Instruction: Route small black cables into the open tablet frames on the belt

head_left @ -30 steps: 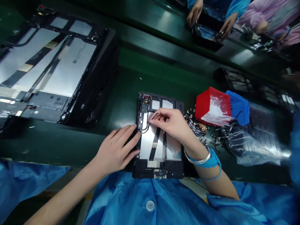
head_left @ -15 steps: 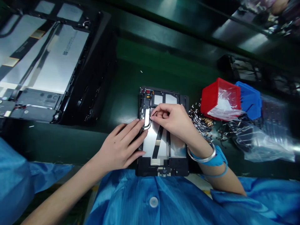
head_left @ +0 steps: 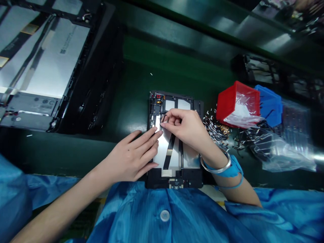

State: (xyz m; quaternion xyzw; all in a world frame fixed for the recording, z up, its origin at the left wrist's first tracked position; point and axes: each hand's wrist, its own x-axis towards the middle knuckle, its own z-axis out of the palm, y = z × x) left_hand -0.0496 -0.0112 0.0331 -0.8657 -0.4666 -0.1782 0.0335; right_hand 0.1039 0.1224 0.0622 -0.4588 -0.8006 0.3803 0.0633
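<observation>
An opened tablet (head_left: 188,172) lies at the bench edge in front of me, its silvery battery area and black flex cables (head_left: 170,152) exposed. My left hand (head_left: 135,153) rests along its left side, fingers stretched out, fingertips on the inner edge near the small circuit board. Over the tablet's upper middle, my right hand (head_left: 186,126) is closed in a pinch on a thin black cable (head_left: 165,117). Most of that cable is hidden by my fingers. A metal bangle and a blue wrist strap (head_left: 235,168) sit on my right wrist.
A tall stack of opened tablets (head_left: 73,64) stands at the left. To the right are a red bin (head_left: 226,103), a blue bin (head_left: 274,104), a pile of small loose parts (head_left: 215,130) and clear plastic bags (head_left: 275,153). More tablets (head_left: 263,71) lie at the far right.
My left fingertips have shifted slightly inward over the tablet, covering the cable loop that showed there. My right hand keeps its pinch at nearly the same spot. The whole view has shifted slightly.
</observation>
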